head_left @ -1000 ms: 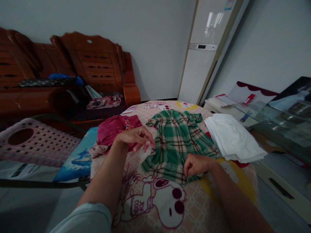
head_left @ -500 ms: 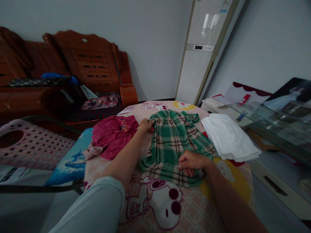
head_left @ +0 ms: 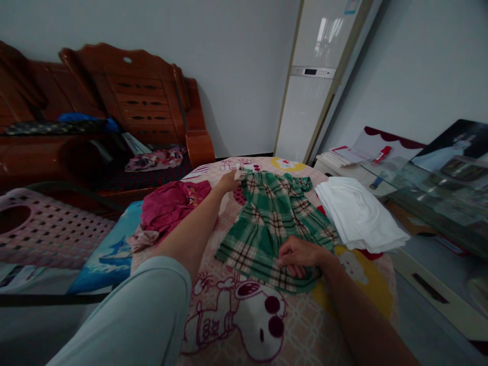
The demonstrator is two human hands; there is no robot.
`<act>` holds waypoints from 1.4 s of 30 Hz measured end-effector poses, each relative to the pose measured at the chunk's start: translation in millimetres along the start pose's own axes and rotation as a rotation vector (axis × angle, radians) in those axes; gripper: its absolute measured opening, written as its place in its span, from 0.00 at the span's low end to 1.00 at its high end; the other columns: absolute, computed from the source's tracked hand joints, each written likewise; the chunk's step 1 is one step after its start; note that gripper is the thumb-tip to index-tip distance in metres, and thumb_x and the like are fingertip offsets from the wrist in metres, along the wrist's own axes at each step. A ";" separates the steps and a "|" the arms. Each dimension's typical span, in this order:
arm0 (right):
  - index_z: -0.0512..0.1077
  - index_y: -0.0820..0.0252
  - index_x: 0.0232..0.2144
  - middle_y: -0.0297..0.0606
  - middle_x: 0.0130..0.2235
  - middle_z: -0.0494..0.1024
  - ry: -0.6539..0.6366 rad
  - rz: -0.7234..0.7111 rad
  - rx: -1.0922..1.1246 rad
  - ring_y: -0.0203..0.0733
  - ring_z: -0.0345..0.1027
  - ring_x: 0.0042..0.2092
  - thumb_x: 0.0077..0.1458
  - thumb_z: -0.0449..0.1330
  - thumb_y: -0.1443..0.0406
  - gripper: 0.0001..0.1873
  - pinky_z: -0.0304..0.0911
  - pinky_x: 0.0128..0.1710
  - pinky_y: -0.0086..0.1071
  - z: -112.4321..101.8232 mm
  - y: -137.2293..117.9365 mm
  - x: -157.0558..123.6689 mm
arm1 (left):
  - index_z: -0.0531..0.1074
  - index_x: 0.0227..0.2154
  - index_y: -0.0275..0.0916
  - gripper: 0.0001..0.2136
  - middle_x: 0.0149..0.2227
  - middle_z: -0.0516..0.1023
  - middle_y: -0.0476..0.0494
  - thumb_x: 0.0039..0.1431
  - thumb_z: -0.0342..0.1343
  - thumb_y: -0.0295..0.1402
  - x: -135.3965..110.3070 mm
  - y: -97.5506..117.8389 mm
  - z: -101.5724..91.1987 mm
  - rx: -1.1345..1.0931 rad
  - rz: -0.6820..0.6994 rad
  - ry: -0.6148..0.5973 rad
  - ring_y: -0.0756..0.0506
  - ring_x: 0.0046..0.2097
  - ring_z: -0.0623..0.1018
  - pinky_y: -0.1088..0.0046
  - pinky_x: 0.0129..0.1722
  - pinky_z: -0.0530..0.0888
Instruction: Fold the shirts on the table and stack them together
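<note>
A small green plaid shirt (head_left: 272, 223) lies spread on a pink cartoon-print cloth (head_left: 236, 320) over a round table. My left hand (head_left: 230, 181) reaches far across and pinches the shirt's far left sleeve, pulling it outward. My right hand (head_left: 299, 252) is closed on the shirt's near hem, pressing it to the table. A crumpled magenta garment (head_left: 171, 206) lies just left of my left forearm.
A folded white cloth stack (head_left: 360, 216) sits at the table's right. A wooden bench (head_left: 114, 117) with clothes stands behind on the left. A pink perforated stool (head_left: 49, 223) and a blue bag (head_left: 110, 249) are at left. A tall white air conditioner (head_left: 308, 86) stands in the corner.
My left hand moved from the shirt's near left edge up to its far left sleeve and stretched it out. My right hand stayed on the hem.
</note>
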State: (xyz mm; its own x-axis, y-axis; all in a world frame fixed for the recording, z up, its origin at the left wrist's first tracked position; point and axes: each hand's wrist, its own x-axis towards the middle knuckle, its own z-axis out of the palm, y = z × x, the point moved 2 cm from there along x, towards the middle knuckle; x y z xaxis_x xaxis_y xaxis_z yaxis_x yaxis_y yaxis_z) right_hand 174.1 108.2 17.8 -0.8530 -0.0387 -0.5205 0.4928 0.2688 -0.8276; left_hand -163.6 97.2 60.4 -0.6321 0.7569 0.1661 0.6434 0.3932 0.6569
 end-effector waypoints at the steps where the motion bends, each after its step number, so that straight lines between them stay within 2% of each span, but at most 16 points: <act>1: 0.68 0.60 0.23 0.29 0.17 0.73 0.001 -0.002 -0.008 0.32 0.63 0.15 0.52 0.60 0.54 0.16 0.60 0.15 0.24 -0.4 -0.2 -0.6 | 0.73 0.49 0.33 0.21 0.48 0.79 0.36 0.51 0.62 0.29 -8.2 -4.2 1.1 0.056 -0.010 0.000 0.39 0.53 0.75 0.71 0.52 0.69; 4: 0.68 0.60 0.23 0.29 0.17 0.73 0.000 -0.006 -0.040 0.32 0.62 0.15 0.53 0.60 0.56 0.15 0.58 0.14 0.24 0.5 -1.2 -1.5 | 0.76 0.44 0.34 0.16 0.39 0.82 0.39 0.50 0.58 0.28 -40.8 -18.6 1.1 0.088 -0.049 -0.072 0.42 0.44 0.80 0.73 0.44 0.73; 7: 0.71 0.60 0.25 0.28 0.17 0.71 0.094 -0.035 -0.081 0.32 0.61 0.15 0.52 0.61 0.58 0.11 0.56 0.15 0.24 9.8 -8.9 2.4 | 0.77 0.31 0.35 0.07 0.25 0.80 0.44 0.51 0.58 0.31 -82.5 -31.7 -0.7 -0.071 -0.112 -0.357 0.45 0.29 0.79 0.74 0.31 0.74; 9: 0.73 0.61 0.27 0.28 0.19 0.72 0.228 -0.137 -0.104 0.32 0.63 0.18 0.53 0.62 0.60 0.09 0.56 0.18 0.24 22.4 -20.2 8.8 | 0.75 0.24 0.36 0.08 0.22 0.78 0.44 0.49 0.60 0.36 -108.6 -35.8 -4.3 -0.167 -0.144 -0.491 0.46 0.24 0.77 0.74 0.26 0.72; 12: 0.76 0.61 0.30 0.33 0.26 0.76 0.424 -0.363 -0.229 0.34 0.69 0.27 0.53 0.63 0.63 0.06 0.62 0.28 0.26 47.3 -40.0 22.2 | 0.74 0.20 0.36 0.12 0.19 0.76 0.45 0.44 0.63 0.41 -134.8 -33.2 -9.9 -0.218 -0.101 -0.568 0.47 0.22 0.75 0.75 0.23 0.69; 14: 0.76 0.61 0.33 0.36 0.31 0.77 0.514 -0.458 -0.406 0.37 0.71 0.33 0.53 0.65 0.65 0.05 0.64 0.35 0.28 63.0 -48.7 32.0 | 0.74 0.19 0.37 0.13 0.17 0.74 0.48 0.41 0.65 0.42 -142.7 -28.4 -11.2 -0.199 -0.030 -0.580 0.49 0.21 0.73 0.77 0.22 0.66; 16: 0.76 0.62 0.37 0.39 0.36 0.77 0.570 -0.498 -0.609 0.41 0.71 0.39 0.53 0.66 0.64 0.09 0.64 0.41 0.32 74.7 -52.7 40.4 | 0.71 0.15 0.37 0.14 0.14 0.70 0.51 0.39 0.66 0.42 -145.0 -24.9 -10.5 -0.155 0.011 -0.572 0.51 0.19 0.70 0.78 0.21 0.63; 19: 0.74 0.63 0.43 0.44 0.41 0.75 0.598 -0.500 -0.844 0.47 0.70 0.46 0.55 0.66 0.59 0.16 0.65 0.46 0.37 85.2 -56.0 48.2 | 0.68 0.13 0.38 0.17 0.13 0.68 0.52 0.40 0.65 0.45 -145.1 -24.6 -7.6 -0.153 -0.010 -0.609 0.50 0.18 0.69 0.78 0.20 0.61; 22: 0.71 0.64 0.44 0.46 0.42 0.73 0.609 -0.468 -1.002 0.49 0.69 0.45 0.57 0.63 0.58 0.17 0.66 0.43 0.39 93.1 -64.1 54.5 | 0.69 0.16 0.38 0.19 0.15 0.72 0.49 0.46 0.61 0.49 -145.6 -27.3 -5.8 -0.228 -0.063 -0.631 0.48 0.19 0.72 0.76 0.20 0.64; 26: 0.71 0.67 0.41 0.49 0.40 0.72 0.604 -0.448 -1.203 0.50 0.68 0.42 0.60 0.56 0.66 0.09 0.67 0.37 0.39 106.4 -78.0 71.9 | 0.68 0.15 0.38 0.20 0.15 0.72 0.47 0.52 0.57 0.48 -146.7 -28.6 -4.2 -0.252 -0.107 -0.595 0.48 0.20 0.73 0.75 0.21 0.68; 29: 0.72 0.67 0.37 0.50 0.39 0.73 0.604 -0.445 -1.254 0.49 0.68 0.40 0.59 0.51 0.72 0.10 0.66 0.34 0.37 111.7 -81.4 86.7 | 0.67 0.15 0.38 0.19 0.15 0.72 0.47 0.54 0.56 0.46 -147.8 -27.3 -3.1 -0.254 -0.122 -0.573 0.48 0.19 0.72 0.74 0.21 0.68; 32: 0.73 0.64 0.31 0.47 0.36 0.75 0.675 -0.456 -1.066 0.46 0.69 0.39 0.58 0.51 0.72 0.11 0.64 0.35 0.35 104.2 -78.5 91.6 | 0.67 0.16 0.38 0.18 0.15 0.72 0.47 0.55 0.55 0.44 -148.9 -27.2 -3.1 -0.284 -0.127 -0.555 0.47 0.19 0.72 0.74 0.21 0.69; 35: 0.72 0.60 0.27 0.39 0.30 0.75 0.796 -0.435 -0.560 0.40 0.69 0.34 0.55 0.53 0.69 0.08 0.63 0.35 0.31 83.4 -69.9 86.4 | 0.70 0.18 0.37 0.16 0.16 0.73 0.47 0.56 0.55 0.42 -149.5 -29.2 -3.0 -0.317 -0.150 -0.534 0.48 0.19 0.73 0.74 0.22 0.70; 38: 0.70 0.59 0.26 0.32 0.22 0.70 0.833 -0.327 0.009 0.37 0.64 0.25 0.47 0.55 0.67 0.04 0.60 0.27 0.29 61.7 -55.8 81.8 | 0.71 0.20 0.36 0.16 0.16 0.74 0.46 0.57 0.56 0.42 -149.9 -30.7 -0.8 -0.364 -0.171 -0.546 0.48 0.19 0.73 0.75 0.22 0.70; 40: 0.69 0.59 0.24 0.29 0.19 0.68 0.838 -0.263 0.277 0.35 0.61 0.22 0.41 0.56 0.65 0.04 0.57 0.22 0.28 52.0 -47.4 81.8 | 0.72 0.20 0.35 0.17 0.17 0.75 0.44 0.57 0.56 0.42 -150.2 -30.2 2.0 -0.410 -0.177 -0.574 0.48 0.19 0.74 0.75 0.22 0.71; 42: 0.69 0.59 0.23 0.28 0.18 0.67 0.841 -0.256 0.447 0.35 0.60 0.20 0.38 0.56 0.64 0.05 0.56 0.21 0.28 46.6 -42.7 82.9 | 0.72 0.20 0.34 0.19 0.18 0.76 0.43 0.58 0.56 0.44 -150.6 -28.9 5.2 -0.444 -0.185 -0.608 0.49 0.19 0.74 0.75 0.21 0.71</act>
State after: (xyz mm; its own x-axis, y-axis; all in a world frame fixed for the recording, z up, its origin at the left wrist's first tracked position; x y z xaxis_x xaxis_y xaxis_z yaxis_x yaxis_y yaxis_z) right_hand 90.3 48.7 0.1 -0.7020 0.6984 -0.1394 0.1484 -0.0479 -0.9878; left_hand -84.7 -25.4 12.7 -0.2818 0.9033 -0.3235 0.2356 0.3920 0.8893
